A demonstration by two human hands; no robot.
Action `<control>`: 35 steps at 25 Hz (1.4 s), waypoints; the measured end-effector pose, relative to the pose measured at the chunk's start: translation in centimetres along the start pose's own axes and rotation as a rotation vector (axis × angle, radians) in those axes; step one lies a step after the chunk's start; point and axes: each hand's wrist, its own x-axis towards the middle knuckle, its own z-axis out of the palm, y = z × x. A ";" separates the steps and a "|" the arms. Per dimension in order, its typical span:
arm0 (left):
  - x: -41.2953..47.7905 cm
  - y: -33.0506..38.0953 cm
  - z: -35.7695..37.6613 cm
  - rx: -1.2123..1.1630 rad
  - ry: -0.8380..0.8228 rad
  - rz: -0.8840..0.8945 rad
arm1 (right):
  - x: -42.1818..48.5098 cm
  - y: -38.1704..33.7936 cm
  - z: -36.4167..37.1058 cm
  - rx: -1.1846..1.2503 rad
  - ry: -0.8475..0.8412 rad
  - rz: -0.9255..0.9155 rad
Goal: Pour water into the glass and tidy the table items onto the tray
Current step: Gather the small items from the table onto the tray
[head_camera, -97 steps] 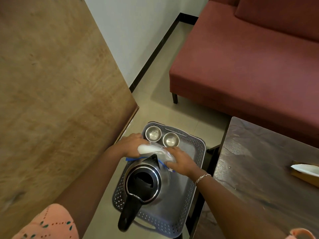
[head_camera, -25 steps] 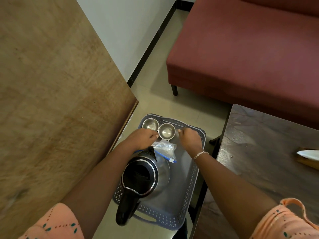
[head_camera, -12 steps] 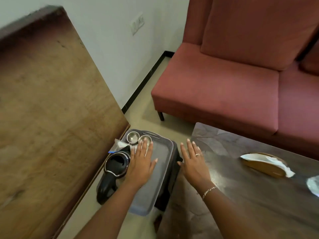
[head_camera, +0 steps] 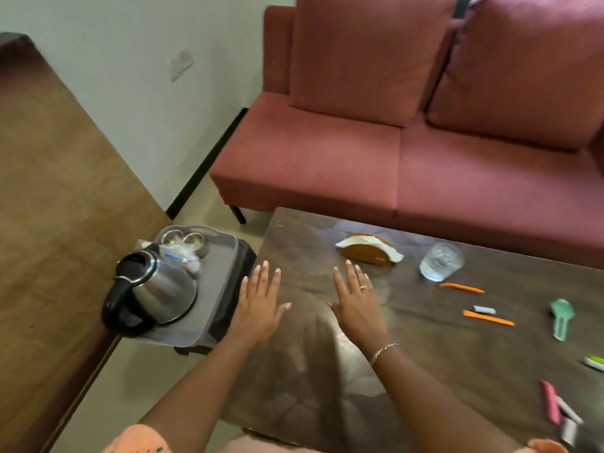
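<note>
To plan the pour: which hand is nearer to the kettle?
Left. The left hand is just right of the kettle, by the tray; the right hand is farther right.

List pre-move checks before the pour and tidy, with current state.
1. Left hand free: ok, open, holding nothing.
2. Right hand free: ok, open over the table.
3. Glass upright on the table: ok; water inside: cannot tell.
4. Kettle handle toward the person: ok, standing on the tray.
5. Bare room on tray: ok, right side.
6. Table tidied: not ok, orange sticks lie there.
</note>
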 end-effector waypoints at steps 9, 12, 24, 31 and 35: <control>0.6 9.6 -0.2 0.023 -0.113 0.235 | -6.0 7.1 -2.5 -0.012 0.030 0.235; 0.6 11.6 0.3 0.021 -0.161 0.285 | -8.0 8.4 -2.7 -0.036 0.030 0.305; 0.2 18.8 1.8 0.096 -0.229 0.460 | -14.3 13.7 -3.2 -0.056 0.048 0.508; 2.3 27.1 3.6 0.100 -0.264 0.505 | -17.3 22.0 -2.8 0.004 -0.007 0.553; 4.0 32.4 4.5 0.106 -0.273 0.526 | -17.2 28.1 -2.5 0.005 -0.045 0.506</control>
